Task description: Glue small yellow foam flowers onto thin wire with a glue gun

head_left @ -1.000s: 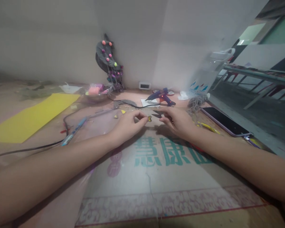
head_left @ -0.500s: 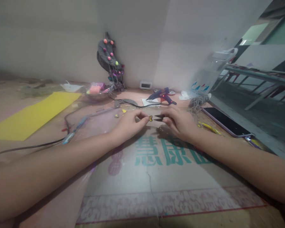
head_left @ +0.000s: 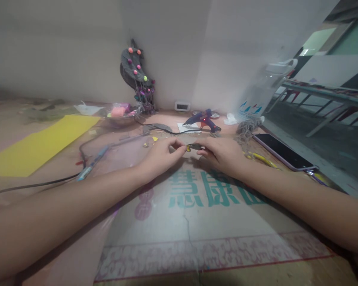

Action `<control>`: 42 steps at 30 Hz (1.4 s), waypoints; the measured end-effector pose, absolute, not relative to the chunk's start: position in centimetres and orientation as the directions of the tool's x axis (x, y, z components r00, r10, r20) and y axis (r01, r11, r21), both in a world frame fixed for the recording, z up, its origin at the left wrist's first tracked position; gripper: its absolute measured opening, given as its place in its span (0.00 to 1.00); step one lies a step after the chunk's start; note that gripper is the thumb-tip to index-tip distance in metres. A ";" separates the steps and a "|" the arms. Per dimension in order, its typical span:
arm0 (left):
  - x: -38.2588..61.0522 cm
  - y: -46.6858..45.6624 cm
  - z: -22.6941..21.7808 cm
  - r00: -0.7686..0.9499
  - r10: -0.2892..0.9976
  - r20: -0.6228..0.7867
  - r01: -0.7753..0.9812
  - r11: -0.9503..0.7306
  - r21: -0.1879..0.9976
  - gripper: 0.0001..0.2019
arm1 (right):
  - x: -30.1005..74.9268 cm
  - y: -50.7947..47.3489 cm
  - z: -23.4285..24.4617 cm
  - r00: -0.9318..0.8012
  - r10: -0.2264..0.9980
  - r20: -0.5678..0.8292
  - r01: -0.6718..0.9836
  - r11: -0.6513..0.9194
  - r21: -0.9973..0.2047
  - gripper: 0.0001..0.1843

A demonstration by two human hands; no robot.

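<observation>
My left hand (head_left: 164,155) pinches a small yellow piece with a dark edge (head_left: 188,148) between thumb and fingertips. In my right hand (head_left: 222,153) are small dark-bladed scissors (head_left: 195,146), their handles hidden by the fingers. The blades point left, lie close together and meet the yellow piece; whether they are cutting it I cannot tell. Both hands are just above a printed cardboard sheet (head_left: 155,242). Beyond my left hand lie small yellow cut-outs (head_left: 155,139), one of them heart-like.
A glue gun (head_left: 203,119) with a red light rests behind my hands. Yellow sheet (head_left: 41,147), a pen (head_left: 93,163) and a black cord lie left. To the right are grey yarn (head_left: 248,127), yellow-handled pliers (head_left: 264,159), a phone (head_left: 283,151) and a bottle (head_left: 258,91). A decorated grey moon (head_left: 134,69) leans on the wall.
The scissors have moved left to the yellow piece, and their blades, spread apart before, are now close together. My left hand stays nearly in place.
</observation>
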State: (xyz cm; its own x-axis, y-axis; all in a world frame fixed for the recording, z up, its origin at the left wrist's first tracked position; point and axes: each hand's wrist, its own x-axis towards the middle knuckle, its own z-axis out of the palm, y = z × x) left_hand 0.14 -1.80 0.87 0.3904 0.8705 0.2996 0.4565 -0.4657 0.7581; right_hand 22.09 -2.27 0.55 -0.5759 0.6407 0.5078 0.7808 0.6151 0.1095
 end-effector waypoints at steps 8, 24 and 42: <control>0.1 -1.7 0.7 0.391 0.871 0.298 0.459 -0.465 0.757 0.10 | 22.0 -2.2 0.5 -0.569 0.661 0.489 0.794 0.596 0.118 0.19; 0.1 -1.6 0.6 0.399 0.861 0.316 0.456 -0.485 0.746 0.10 | 21.9 -2.1 0.5 -0.574 0.660 0.486 0.795 0.590 0.138 0.17; 0.3 -1.8 0.8 0.390 0.881 0.268 0.446 -0.436 0.782 0.09 | 22.0 -2.1 0.6 -0.545 0.662 0.514 0.801 0.592 0.087 0.17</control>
